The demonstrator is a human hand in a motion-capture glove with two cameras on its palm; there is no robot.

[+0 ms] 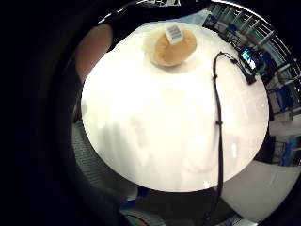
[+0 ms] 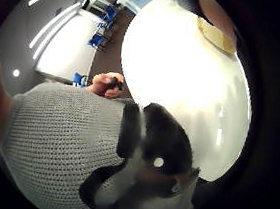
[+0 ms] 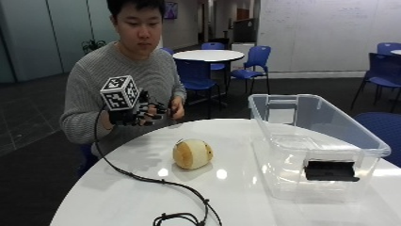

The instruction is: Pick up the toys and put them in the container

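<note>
I'm holding hand (image 3: 139, 114) raised over bench (image 3: 125, 188) edge, fingers relaxed, gripping nothing; tan plush toy (image 3: 192, 154) lying ahead, toward clear container (image 3: 313, 141).

No legible text. The toy (image 1: 174, 47) carries a white barcode label (image 1: 174, 33); its characters cannot be read.
</note>
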